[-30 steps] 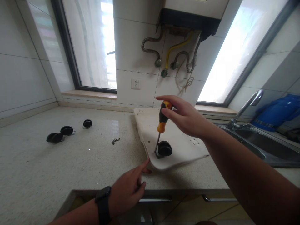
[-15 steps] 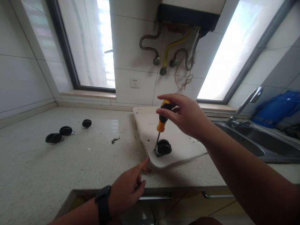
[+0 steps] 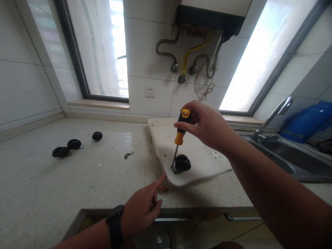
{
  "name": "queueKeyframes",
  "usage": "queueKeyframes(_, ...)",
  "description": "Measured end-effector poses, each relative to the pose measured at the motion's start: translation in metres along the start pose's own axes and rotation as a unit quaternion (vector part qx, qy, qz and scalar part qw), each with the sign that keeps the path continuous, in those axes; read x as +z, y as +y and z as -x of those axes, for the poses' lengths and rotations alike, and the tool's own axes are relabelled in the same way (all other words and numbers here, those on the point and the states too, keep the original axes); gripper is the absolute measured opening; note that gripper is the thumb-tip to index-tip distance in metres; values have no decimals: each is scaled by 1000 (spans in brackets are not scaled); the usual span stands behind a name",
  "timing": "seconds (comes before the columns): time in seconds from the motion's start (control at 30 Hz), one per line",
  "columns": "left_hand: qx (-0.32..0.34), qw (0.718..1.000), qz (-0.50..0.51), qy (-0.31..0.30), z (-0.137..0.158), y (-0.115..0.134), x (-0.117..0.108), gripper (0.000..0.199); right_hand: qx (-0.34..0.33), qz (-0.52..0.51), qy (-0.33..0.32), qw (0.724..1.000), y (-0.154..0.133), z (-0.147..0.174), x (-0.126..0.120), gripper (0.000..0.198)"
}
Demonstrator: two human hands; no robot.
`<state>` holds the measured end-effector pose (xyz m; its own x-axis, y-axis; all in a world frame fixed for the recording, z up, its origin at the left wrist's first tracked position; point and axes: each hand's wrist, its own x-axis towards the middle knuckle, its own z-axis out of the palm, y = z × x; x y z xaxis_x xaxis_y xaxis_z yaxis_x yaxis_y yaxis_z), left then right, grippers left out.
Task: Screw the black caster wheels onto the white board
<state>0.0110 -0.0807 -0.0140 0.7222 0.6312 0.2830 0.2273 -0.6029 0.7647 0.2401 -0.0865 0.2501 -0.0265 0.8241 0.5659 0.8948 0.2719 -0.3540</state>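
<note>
My right hand [image 3: 204, 121] is closed around the yellow and black handle of a screwdriver [image 3: 178, 137]. The screwdriver leans slightly, its tip down at the metal plate of a black caster wheel [image 3: 183, 163]. That caster stands on the near corner of a white board [image 3: 197, 145] lying on the counter. My left hand [image 3: 142, 207], wearing a black watch, has its index finger stretched out against the board's near left edge; it holds nothing and its other fingers are loosely bent. A small pile of dark screws [image 3: 128, 155] lies left of the board.
Three more black casters, among them one [image 3: 97, 136] nearest the wall, rest on the speckled counter [image 3: 85, 180]. To the right are a steel sink [image 3: 259, 155], a faucet [image 3: 275, 114] and a blue container [image 3: 306, 121]. Hoses [image 3: 166, 53] hang from the wall heater [image 3: 212, 19].
My right hand's fingers have shifted on the screwdriver handle, baring its yellow end. The screwdriver tip stays at the caster plate and my left hand keeps its place on the board edge.
</note>
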Motion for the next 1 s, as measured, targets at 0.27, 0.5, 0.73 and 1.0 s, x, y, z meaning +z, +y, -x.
queueKeyframes(0.27, -1, 1000, 2, -8, 0, 0, -1, 83, -74, -255, -158, 951, 15, -2, -4, 53)
queueKeyframes(0.5, 1, 1000, -3, -3, 0, 1, -1, 81, -24, -150, -72, 986, 7, -5, 2, 44)
queueKeyframes(0.73, -1, 1000, 0, -6, 0, 0, -1, 82, -40, -126, -104, 986, 2, -3, 0, 54)
queueKeyframes(1.0, 8, 1000, 1, -1, 0, -1, -1, 82, -77, -179, -176, 965, 6, -7, -10, 48)
